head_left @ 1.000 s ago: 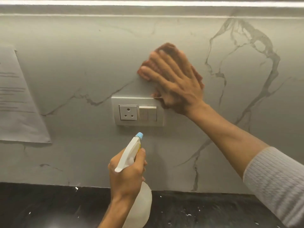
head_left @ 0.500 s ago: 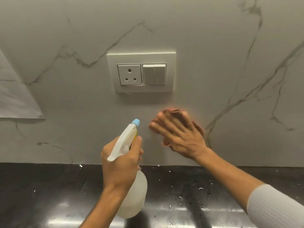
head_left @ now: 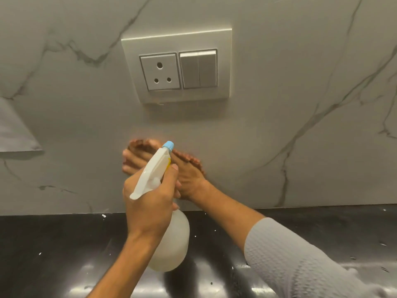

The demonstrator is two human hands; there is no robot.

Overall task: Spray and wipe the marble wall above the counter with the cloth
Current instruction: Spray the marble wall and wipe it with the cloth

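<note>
The grey-veined marble wall [head_left: 279,117] fills the upper view above a black counter [head_left: 51,250]. My right hand [head_left: 189,179] lies flat on the wall below the socket plate and presses a brown cloth [head_left: 139,144] against it; only the cloth's edges show past my fingers. My left hand [head_left: 150,203] grips a white spray bottle [head_left: 169,239] by its neck. The bottle's blue nozzle [head_left: 168,145] points at the wall and partly covers my right hand.
A white socket and switch plate [head_left: 178,65] sits on the wall just above the cloth. A sheet of paper [head_left: 15,134] hangs on the wall at the left. The glossy counter carries small droplets and specks.
My right hand has swept the cloth from above the socket plate down to below it, then left behind the bottle. The view has tilted down and moved closer.
</note>
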